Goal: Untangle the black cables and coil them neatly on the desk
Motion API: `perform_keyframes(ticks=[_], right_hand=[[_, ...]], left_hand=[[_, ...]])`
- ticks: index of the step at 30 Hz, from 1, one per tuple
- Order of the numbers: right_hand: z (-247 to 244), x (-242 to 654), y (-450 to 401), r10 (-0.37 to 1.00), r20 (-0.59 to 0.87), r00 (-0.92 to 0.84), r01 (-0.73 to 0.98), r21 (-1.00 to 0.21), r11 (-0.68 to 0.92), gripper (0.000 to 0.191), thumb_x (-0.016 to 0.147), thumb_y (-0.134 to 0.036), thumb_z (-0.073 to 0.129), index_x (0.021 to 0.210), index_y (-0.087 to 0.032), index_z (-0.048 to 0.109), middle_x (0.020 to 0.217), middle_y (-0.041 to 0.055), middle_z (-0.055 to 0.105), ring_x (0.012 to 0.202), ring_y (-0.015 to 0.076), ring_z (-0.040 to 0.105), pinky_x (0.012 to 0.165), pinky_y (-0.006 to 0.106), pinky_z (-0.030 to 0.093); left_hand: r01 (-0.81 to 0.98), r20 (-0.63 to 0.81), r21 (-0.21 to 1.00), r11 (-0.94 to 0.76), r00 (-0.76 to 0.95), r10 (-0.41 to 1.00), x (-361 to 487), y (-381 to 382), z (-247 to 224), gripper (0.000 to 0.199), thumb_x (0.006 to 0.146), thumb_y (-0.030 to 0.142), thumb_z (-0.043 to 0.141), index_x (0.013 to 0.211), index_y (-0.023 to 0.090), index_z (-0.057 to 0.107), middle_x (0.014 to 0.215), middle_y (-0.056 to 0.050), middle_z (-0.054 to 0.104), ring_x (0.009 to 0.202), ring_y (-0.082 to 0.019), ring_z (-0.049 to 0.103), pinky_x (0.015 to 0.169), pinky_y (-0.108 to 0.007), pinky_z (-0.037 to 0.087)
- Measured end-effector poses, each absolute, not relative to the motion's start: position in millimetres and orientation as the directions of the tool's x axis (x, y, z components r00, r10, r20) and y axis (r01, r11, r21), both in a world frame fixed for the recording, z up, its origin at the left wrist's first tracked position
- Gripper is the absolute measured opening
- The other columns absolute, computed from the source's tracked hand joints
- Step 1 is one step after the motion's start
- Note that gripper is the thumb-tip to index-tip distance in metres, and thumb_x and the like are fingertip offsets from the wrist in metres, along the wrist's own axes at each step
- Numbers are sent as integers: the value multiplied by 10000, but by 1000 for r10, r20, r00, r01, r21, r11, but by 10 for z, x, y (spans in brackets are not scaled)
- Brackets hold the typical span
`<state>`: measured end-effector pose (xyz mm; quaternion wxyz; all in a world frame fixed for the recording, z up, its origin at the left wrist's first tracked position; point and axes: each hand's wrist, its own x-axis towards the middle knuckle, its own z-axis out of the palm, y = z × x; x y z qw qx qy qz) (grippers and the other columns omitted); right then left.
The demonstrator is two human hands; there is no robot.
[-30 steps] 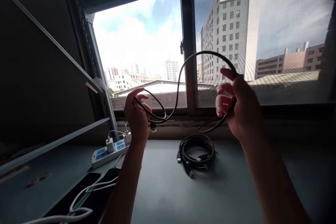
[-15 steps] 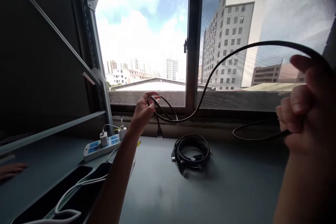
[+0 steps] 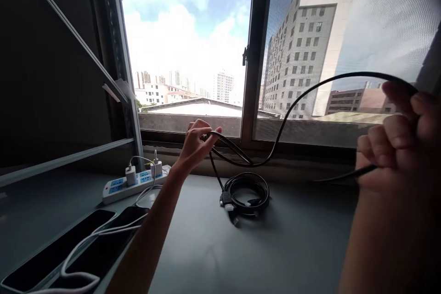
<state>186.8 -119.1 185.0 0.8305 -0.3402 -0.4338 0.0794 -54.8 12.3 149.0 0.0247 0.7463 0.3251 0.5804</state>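
A black cable (image 3: 283,124) runs in a loose curve through the air between my two hands. My left hand (image 3: 200,140) pinches a narrow loop of it near the window sill. From that hand one end hangs down, and its plug (image 3: 226,200) dangles in front of a coiled black cable (image 3: 263,195) on the table. My right hand (image 3: 396,142), at the right edge, is closed around the same cable, partly in shadow. The cable arches over its raised finger, and another stretch comes out below the fist toward the left.
On the grey table (image 3: 193,248) a white power strip (image 3: 138,183) holds two chargers at the left. White cords (image 3: 113,233) cross two dark flat phone-like devices (image 3: 58,250) at front left. A metal rack post (image 3: 129,82) and the window frame (image 3: 257,59) stand behind.
My left hand's cable loop has swung to the right and narrowed. The hanging plug has moved right and down to the coil. The arch by my right hand is lower.
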Motion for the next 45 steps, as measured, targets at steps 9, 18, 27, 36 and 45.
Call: perform_keyframes(ticks=[9,18,27,36,45], right_hand=[[1777,1643,-942,888,459,10,-276,-853,444,183,838,-424,494,809,-243,499,503,-92,302,292,36,118,273,199,49],[1677,1373,-912,892,441,-96,27,-895,445,697,714,-442,680,1293,-236,352,869,21,589,373,9,367,273,141,209],[1597,1276,-931,834,545,-89,391,-750,533,762,598,-301,768,1273,-224,423,935,52,620,425,52,460,338,182,403],[1567,1187,-839,559,827,48,716,-419,558,390,603,-262,749,971,-173,656,841,29,645,596,131,566,534,248,454],[1616,1207,-874,459,880,124,728,-395,560,432,586,-379,773,973,-213,675,742,10,661,595,149,596,479,228,427]], left_hand=[[188,585,690,-699,422,692,-403,-96,1464,421,712,506,600,433,196,546,364,58,259,341,-43,222,354,-217,212],[128,527,779,-613,396,752,-391,-229,1569,271,692,446,618,653,178,600,480,52,333,418,-52,228,395,-207,136],[80,492,848,-524,250,834,-358,-272,1570,195,729,312,632,830,152,587,525,71,368,413,-25,218,387,-180,149],[-111,259,965,-237,524,812,-406,-329,1615,191,843,333,531,860,143,528,488,101,215,382,-7,113,350,-152,61],[-219,268,961,-166,613,743,-530,-265,1639,147,786,265,621,879,163,572,447,106,193,365,-10,96,331,-130,60]])
